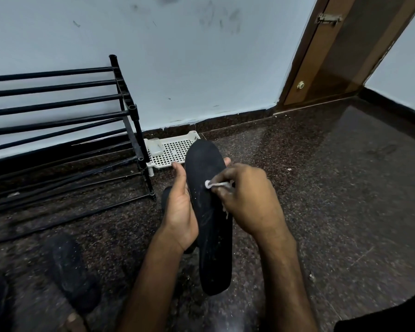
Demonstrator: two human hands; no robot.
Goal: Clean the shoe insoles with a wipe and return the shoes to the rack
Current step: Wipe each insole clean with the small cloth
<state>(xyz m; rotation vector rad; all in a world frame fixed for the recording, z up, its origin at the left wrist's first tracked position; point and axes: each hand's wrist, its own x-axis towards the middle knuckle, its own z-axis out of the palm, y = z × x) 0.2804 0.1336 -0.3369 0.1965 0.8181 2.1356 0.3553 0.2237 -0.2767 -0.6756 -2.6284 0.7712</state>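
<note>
The left hand (pixel 180 212) curls round the edge of a black insole (pixel 211 236), holding it above the floor (pixel 321 188). The right hand (pixel 247 200) pinches a small white wipe (pixel 216 184) against the insole. Wiping looks under way, as pale flecks remain. No shoes sit on the visible bars of the rack (pixel 58 116), so returning them is left.

Matt black insole (pixel 210 212); glossy speckled stone floor (pixel 321 188); rack (pixel 58 121) perhaps metal.

The insole (pixel 210 212) is black, flecked white — the wipe (pixel 216 185) white. The rack (pixel 58 116) is black; the tray (pixel 173 149) white, grid-holed. The floor (pixel 321 188) — dark speckled brown.
</note>
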